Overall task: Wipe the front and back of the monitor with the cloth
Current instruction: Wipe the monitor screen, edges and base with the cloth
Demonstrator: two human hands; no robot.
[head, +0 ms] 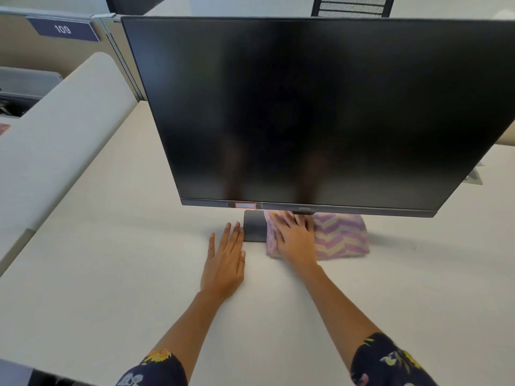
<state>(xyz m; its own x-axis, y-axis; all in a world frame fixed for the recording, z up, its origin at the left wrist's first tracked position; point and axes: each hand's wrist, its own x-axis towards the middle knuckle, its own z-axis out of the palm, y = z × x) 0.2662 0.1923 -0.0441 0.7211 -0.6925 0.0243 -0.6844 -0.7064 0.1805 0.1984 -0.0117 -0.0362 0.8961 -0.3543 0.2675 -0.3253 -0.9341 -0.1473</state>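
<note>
One dark monitor [320, 107] stands on the white desk [111, 260], its screen facing the person and its long axis running left to right. Under its lower edge a pink zigzag cloth [340, 238] lies beside the stand base [254, 225]. The right hand [292, 238] presses flat on the cloth. The left hand [224, 260] rests open on the desk, its fingertips at the base.

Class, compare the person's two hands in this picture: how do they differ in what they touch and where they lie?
The left hand lies on the bare desk; the right hand rests on the striped cloth. The left hand's fingertips meet the left edge of the stand base; the right hand reaches further, under the lower edge of the monitor. Both lie palm down with fingers extended.
</note>
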